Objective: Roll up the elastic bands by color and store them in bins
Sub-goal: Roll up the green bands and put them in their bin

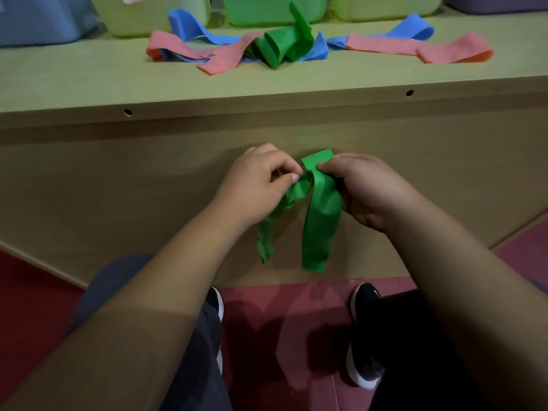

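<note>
Two risks, judged against the counter point(267, 87). The green bin point(272, 11) stands at the counter's back, so a loose roll could unwind on the way there. The green band point(321, 215) hangs below the counter's front edge, one tail twisted, so it may roll crooked. Your left hand point(261, 185) pinches the twist and your right hand point(370, 191) grips the flat end; a slack pinch drops it.

Wooden counter point(74, 84); loose pink, blue, green bands point(275, 46); bins point(267, 10) behind
</note>
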`<state>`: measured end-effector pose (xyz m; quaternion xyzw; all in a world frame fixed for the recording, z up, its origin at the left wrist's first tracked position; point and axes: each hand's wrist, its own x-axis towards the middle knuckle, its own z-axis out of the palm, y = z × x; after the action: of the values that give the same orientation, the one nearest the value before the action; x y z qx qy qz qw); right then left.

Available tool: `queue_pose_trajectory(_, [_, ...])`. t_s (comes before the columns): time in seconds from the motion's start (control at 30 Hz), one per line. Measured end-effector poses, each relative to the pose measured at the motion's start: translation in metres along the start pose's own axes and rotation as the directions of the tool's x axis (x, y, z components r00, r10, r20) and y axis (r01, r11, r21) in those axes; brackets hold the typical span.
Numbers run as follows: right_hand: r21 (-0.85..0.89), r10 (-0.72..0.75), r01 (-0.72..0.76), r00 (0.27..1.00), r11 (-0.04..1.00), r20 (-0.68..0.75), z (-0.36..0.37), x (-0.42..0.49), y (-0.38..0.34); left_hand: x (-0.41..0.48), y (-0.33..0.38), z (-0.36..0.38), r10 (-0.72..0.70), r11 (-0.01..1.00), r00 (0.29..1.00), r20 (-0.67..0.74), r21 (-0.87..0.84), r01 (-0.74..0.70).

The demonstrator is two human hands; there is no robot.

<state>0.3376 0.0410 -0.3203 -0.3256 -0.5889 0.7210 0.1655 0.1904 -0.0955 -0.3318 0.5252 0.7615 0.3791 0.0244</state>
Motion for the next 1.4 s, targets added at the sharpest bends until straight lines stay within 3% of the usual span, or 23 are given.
queue_pose_trajectory(0.1, [0.007, -0.003, 0.003, 1.000, 1.000, 0.018, 0.000, 0.001, 0.000, -0.001, 0.000, -0.001, -0.037, 0.999, 0.997, 0.064, -0.025, 0.039])
queue_pose_trajectory(0.27, [0.175, 0.046, -0.061, 0.995, 0.983, 0.087, 0.000, -0.003, -0.005, 0.001, 0.001, 0.001, -0.147, 0.919, 0.964, 0.223, -0.330, 0.217])
queue_pose_trajectory(0.37, [0.334, 0.085, -0.135, 0.983, 0.933, 0.161, -0.002, -0.009, -0.011, 0.004, 0.002, -0.003, -0.179, 0.845, 0.956, 0.232, -0.462, 0.271])
queue_pose_trajectory(0.5, [0.388, 0.033, -0.124, 0.972, 0.913, 0.234, -0.003, -0.014, -0.015, 0.005, 0.003, -0.010, -0.221, 0.774, 0.956, 0.193, -0.561, 0.292])
queue_pose_trajectory(0.6, [0.357, -0.025, -0.080, 0.960, 0.931, 0.280, -0.006, -0.014, -0.016, 0.005, 0.001, -0.011, -0.225, 0.751, 0.961, 0.163, -0.599, 0.278])
queue_pose_trajectory(0.73, [0.134, -0.039, -0.008, 0.937, 0.991, 0.348, -0.010, -0.012, -0.013, 0.005, 0.000, -0.014, -0.206, 0.764, 0.970, 0.131, -0.598, 0.243])
queue_pose_trajectory(0.87, [0.051, -0.109, 0.096, 0.921, 0.994, 0.374, -0.011, -0.011, -0.010, 0.005, -0.002, -0.020, -0.227, 0.734, 0.967, 0.118, -0.632, 0.249])
queue_pose_trajectory(1.0, [0.054, -0.216, 0.211, 0.914, 0.976, 0.343, -0.013, -0.008, -0.011, 0.005, -0.004, -0.025, -0.258, 0.676, 0.956, 0.137, -0.682, 0.280])
queue_pose_trajectory(1.17, [0.190, -0.338, 0.290, 0.883, 0.938, 0.324, -0.011, -0.010, -0.013, 0.003, -0.001, -0.031, -0.276, 0.652, 0.949, 0.154, -0.696, 0.302])
queue_pose_trajectory(1.4, [0.231, -0.380, 0.332, 0.901, 0.915, 0.212, -0.011, -0.011, -0.014, 0.000, 0.001, -0.037, -0.161, 0.540, 0.975, 0.152, -0.814, 0.216])
